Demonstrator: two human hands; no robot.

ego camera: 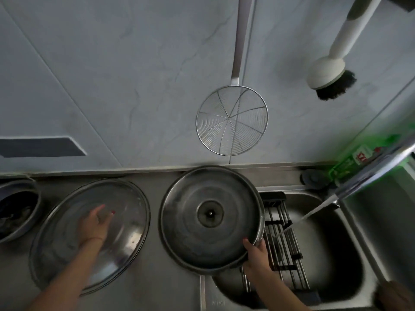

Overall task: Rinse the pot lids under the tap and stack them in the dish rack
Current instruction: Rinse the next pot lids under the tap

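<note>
1. While water runs from the tap [368, 173] into the sink [350, 261], the right hand [256, 254] grips the lower-right rim of a steel pot lid [211, 216], thumb on top, fingers curled under.
2. That lid sits tilted, underside up, over the counter [161, 277] edge & left end of the dish rack [285, 245], which spans the sink.
3. Left hand [94, 223] rests flat, fingers relaxed, on a glass lid [89, 234] w/ metal rim lying on the counter left of the steel one; not grasping.
4. Dark bowl [15, 212] at far left.
5. On wall: wire skimmer [232, 120], dish brush [330, 75]. Green bottle [359, 158] behind tap.
</note>
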